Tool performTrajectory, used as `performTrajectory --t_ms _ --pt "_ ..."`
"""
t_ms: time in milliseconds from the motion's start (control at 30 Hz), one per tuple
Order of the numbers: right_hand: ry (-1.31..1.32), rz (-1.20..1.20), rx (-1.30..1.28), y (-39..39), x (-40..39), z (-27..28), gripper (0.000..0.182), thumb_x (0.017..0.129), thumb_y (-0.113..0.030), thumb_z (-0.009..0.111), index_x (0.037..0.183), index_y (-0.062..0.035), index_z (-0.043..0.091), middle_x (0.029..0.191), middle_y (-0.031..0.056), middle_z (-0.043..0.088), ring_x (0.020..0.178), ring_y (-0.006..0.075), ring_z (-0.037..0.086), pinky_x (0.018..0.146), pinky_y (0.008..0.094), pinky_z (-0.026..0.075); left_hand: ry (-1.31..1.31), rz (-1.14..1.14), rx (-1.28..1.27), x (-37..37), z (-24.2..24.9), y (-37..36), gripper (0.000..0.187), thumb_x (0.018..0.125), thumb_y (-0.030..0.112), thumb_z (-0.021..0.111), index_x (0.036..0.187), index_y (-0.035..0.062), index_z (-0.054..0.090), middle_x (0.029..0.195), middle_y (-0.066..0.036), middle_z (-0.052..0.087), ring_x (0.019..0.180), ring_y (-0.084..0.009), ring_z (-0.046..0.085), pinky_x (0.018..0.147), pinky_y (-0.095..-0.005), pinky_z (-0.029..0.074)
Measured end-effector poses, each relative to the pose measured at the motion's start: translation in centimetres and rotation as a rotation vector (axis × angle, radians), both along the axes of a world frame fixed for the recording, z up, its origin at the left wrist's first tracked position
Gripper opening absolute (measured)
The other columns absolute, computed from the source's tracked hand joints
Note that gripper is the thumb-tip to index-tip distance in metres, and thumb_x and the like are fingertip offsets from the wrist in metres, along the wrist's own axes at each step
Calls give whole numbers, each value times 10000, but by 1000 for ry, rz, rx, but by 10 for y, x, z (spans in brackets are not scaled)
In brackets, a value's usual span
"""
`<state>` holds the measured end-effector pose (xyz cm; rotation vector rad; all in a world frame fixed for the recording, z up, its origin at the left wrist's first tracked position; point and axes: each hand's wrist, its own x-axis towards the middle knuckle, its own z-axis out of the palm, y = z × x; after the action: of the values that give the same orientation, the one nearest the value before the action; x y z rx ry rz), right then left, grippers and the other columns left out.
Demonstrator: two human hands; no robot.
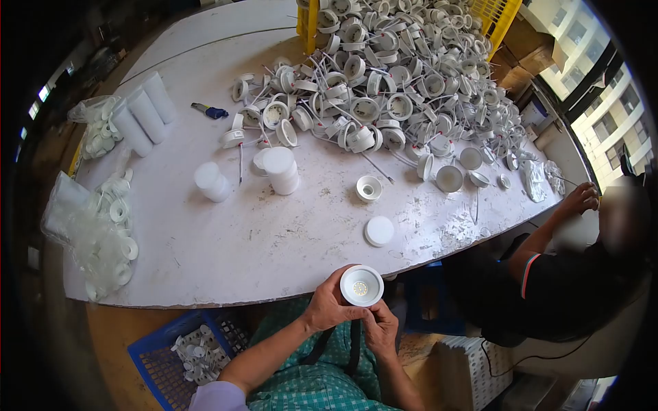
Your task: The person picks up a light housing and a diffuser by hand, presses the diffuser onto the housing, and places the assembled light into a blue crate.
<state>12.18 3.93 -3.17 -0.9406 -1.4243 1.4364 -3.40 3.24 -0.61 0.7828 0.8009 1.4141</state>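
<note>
Both hands met at the table edge: left hand (331, 306) and right hand (380, 327) curled, gripping a round white plastic lamp housing (361, 285).

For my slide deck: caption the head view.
Both hands, left hand and right hand, hold a white lamp housing beside a heaped table.

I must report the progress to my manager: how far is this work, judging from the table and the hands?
Done, apparently: a few fittings lie in the blue crate by the person's knee. In hand: the left hand and right hand together hold one white round lamp housing at the table edge. Left: a large heap of housings with wires, plus stacks of white discs. So most seems still to do.
</note>
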Motion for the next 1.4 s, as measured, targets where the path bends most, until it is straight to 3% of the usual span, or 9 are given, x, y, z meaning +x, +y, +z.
performTrajectory --t_ms 200,300,367,433,500,567,633,833,1400 --pt "-79 88 81 -3 -18 5 44 868 -19 596 891 17 602 833 32 551 737 103 506 641 227 406 216 58 4 -23 -1 -12 853 651 111 838 1335 -28 348 1233 -93 516 1146 -165 488 990 -330 408" --pt "-51 98 81 3 -25 24 67 845 -18 624 904 12 612 841 34 559 743 105 516 638 233 418 296 -75 -150 -34 4 -14 833 666 90 821 1335 -24 339 1258 -110 511 1118 -163 514 911 -305 471" --pt "-198 239 125 16 -11 24 121 809 -3 650 926 9 625 854 39 570 748 104 522 641 231 425 451 70 121 -35 -6 -17 811 690 36 783 1345 -14 308 1269 -127 507 1028 -163 576 743 -275 544" --pt "-189 17 -10 36 2 20 210 762 49 652 967 4 634 847 41 571 713 89 507 639 220 415 301 31 16 -41 10 -21 790 700 32 772 1346 4 318 1216 -117 522 972 -160 595 693 -267 549" --pt "-360 -111 284 70 5 25 252 764 37 663 1010 -1 622 849 62 570 658 92 493 629 215 419 147 -7 -101 -46 19 -25 770 711 28 761 1346 22 327 1163 -107 537 917 -156 613 643 -259 554" --pt "-569 -126 508 99 -2 35 390 750 -44 704 1124 -21 595 936 89 555 811 149 528 708 279 461 79 -52 -84 -50 21 -21 757 738 -8 721 1359 28 290 1141 -119 540 882 -170 632 610 -278 567" --pt "-681 -114 511 120 -6 29 540 700 -103 764 1191 -26 555 1034 137 526 885 210 544 721 309 477 69 -58 -78 -51 21 -22 756 755 -29 691 1373 38 260 1135 -124 540 875 -183 639 614 -292 573" --pt "-916 -1 442 144 -25 40 697 654 -259 807 1232 5 521 1091 144 490 900 234 538 764 322 480 67 -102 -128 -57 18 -27 785 767 -43 669 1399 60 215 1135 -130 541 911 -199 638 645 -301 575" --pt "-915 -28 389 149 -26 37 638 634 -214 815 1184 -6 568 1058 128 523 888 233 550 766 327 485 131 -101 -60 -51 14 -31 793 754 -71 639 1406 70 211 1194 -133 524 1006 -198 606 906 -345 493"
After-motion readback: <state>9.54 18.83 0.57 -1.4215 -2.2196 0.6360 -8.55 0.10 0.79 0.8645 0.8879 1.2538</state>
